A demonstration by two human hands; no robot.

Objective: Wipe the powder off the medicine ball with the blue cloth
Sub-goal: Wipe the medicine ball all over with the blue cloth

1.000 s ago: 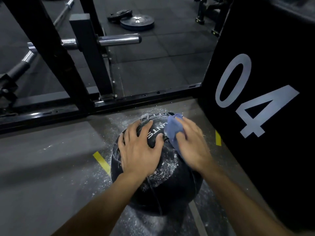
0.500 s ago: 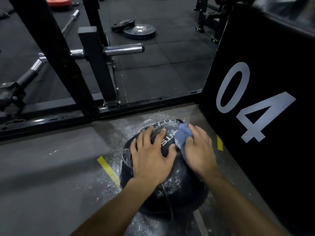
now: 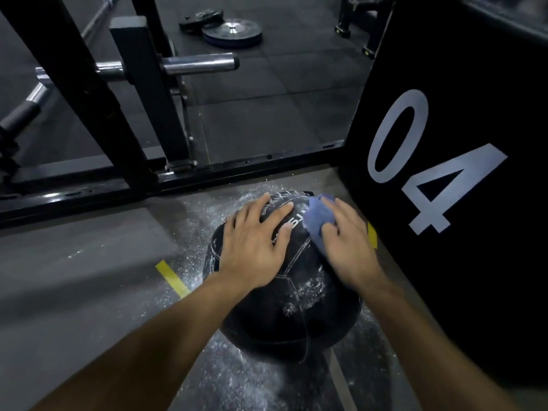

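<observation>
A black medicine ball (image 3: 284,315) rests on the grey floor, with streaks of white powder on its near right panels. My left hand (image 3: 255,247) lies flat on the ball's top left, fingers spread. My right hand (image 3: 347,247) presses a bunched blue cloth (image 3: 317,221) against the ball's upper right side. Only the cloth's far part shows past my fingers. White lettering on the ball is partly hidden between my hands.
White powder is scattered on the floor (image 3: 225,378) around the ball. A black box marked "04" (image 3: 444,173) stands close on the right. A black rack frame (image 3: 124,185) with a steel bar (image 3: 198,65) crosses behind; weight plates (image 3: 231,32) lie farther back.
Both hands have shifted toward the far top of the ball. The right hand with the cloth has swept up the right side, and much less powder shows on the near panels.
</observation>
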